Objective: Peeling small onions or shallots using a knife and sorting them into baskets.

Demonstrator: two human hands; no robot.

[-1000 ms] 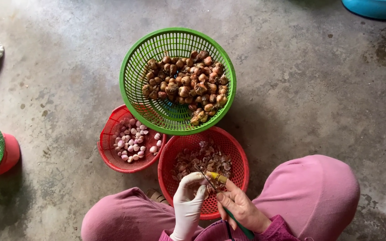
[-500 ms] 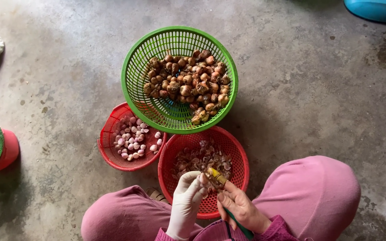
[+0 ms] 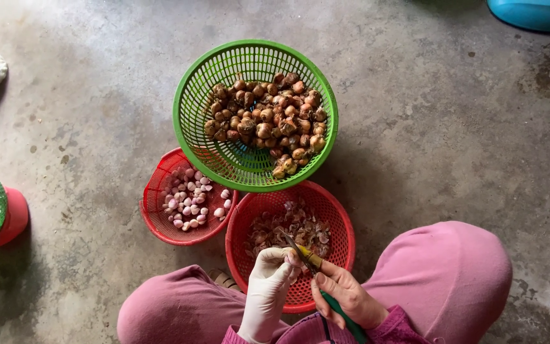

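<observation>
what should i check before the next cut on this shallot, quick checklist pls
1. Left hand, in a white glove, grips the bulb: ok.
2. Right hand holds the knife: ok.
3. Blade tip clear of the gloved fingers: cannot tell.
4. Red basket of peels lies under the hands to catch scraps: ok.
5. Small red basket of peeled bulbs close by on the left: ok.
6. Green basket has unpeeled bulbs left: ok.

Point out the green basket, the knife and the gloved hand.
green basket (image 3: 193, 95), head view, on its left rim.
knife (image 3: 309, 256), head view, on the yellow band.
left hand (image 3: 272, 280), head view, back of the white glove.
</observation>
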